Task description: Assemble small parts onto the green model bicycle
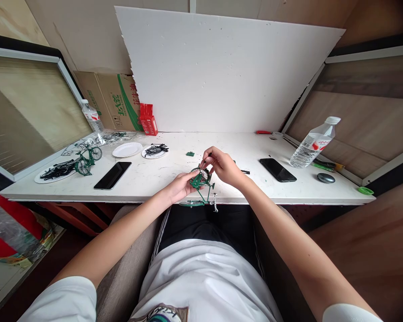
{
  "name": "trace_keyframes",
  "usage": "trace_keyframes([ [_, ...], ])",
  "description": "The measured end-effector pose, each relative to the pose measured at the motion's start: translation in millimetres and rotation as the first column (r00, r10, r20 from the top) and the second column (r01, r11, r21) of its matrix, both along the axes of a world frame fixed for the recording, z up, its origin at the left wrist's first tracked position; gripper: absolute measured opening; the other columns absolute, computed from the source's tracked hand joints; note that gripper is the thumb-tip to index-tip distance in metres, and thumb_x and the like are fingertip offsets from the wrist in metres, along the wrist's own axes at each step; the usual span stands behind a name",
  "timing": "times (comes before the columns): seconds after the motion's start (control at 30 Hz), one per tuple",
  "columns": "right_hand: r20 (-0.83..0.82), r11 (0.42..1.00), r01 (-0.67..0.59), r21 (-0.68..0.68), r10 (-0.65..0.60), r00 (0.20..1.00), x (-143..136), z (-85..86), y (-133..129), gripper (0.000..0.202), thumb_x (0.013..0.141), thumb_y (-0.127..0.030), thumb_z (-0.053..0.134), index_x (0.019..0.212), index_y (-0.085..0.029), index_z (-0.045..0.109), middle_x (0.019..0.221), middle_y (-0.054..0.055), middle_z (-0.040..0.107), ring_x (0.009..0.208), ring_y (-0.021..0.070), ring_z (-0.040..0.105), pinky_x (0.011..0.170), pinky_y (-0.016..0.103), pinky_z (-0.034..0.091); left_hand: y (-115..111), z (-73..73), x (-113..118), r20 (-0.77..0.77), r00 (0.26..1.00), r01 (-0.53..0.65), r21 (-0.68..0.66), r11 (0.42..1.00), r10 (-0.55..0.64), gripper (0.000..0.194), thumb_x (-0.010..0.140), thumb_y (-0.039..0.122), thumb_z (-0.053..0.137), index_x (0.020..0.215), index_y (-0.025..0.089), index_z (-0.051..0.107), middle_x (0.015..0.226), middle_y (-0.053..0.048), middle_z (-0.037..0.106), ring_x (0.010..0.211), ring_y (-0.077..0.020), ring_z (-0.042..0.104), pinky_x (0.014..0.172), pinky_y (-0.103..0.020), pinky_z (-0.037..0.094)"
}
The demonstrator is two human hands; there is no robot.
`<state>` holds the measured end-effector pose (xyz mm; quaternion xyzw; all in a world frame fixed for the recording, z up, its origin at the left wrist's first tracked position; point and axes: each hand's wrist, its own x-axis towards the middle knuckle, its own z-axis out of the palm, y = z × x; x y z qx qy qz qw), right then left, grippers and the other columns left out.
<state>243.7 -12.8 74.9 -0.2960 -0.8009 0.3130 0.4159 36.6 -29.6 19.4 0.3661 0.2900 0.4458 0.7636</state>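
Observation:
A green model bicycle (199, 181) is held at the table's front edge, tilted, with its silvery handlebar end hanging towards my lap. My left hand (179, 188) is closed round its rear part, near the spoked wheel (204, 177). Above that wheel my right hand (224, 166) pinches a small thin black part (207, 159). The part's lower end is close to the wheel; whether it touches cannot be made out. Just behind the hands a small green piece (190, 154) lies on the table.
Another green model bicycle (84, 160) stands at the left by a plate of black parts (55, 172). Two phones (113, 175) (277, 170) flank the hands. White plates (127, 150) lie further back. A water bottle (314, 144) and a dark mouse-like object (325, 178) are on the right.

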Motion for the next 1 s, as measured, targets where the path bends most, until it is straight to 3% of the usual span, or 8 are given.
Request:
trace_keyframes([
  [0.23,0.024,1.000,0.011,0.024,-0.011,1.000,-0.7,1.1,-1.4,0.026,0.114,-0.048,0.047,0.109,-0.024,0.055,0.101,0.007,0.077,0.092,0.0220,0.076,0.066,0.032,0.059,0.3,-0.6,-0.5,-0.007,1.000,0.004,0.004,1.000,-0.004,0.015,0.098,0.024,0.077,0.104,0.010,0.081,0.107,-0.013,0.080,0.089,-0.0202,0.074,0.081,-0.034,0.066],
  [0.7,0.018,1.000,0.005,0.022,-0.005,1.000,0.4,0.5,-0.6,0.035,0.112,-0.059,0.049,0.108,-0.025,0.055,0.101,0.008,0.077,0.092,0.0227,0.076,0.067,0.033,0.059,2.5,-3.2,-1.0,0.008,1.000,-0.002,0.001,1.000,0.002,0.013,0.098,0.022,0.076,0.104,0.011,0.081,0.107,-0.012,0.079,0.089,-0.0206,0.075,0.079,-0.034,0.066],
  [1.0,0.089,0.994,0.031,0.101,-0.040,0.995,-1.9,4.4,-6.0,0.015,0.112,-0.036,0.047,0.109,-0.026,0.057,0.099,0.006,0.077,0.092,0.0229,0.075,0.072,0.035,0.059,1.2,-0.7,-0.5,0.005,1.000,0.000,-0.009,1.000,0.000,0.010,0.098,0.020,0.074,0.099,0.011,0.080,0.100,-0.012,0.079,0.084,-0.0200,0.074,0.080,-0.035,0.067],
])
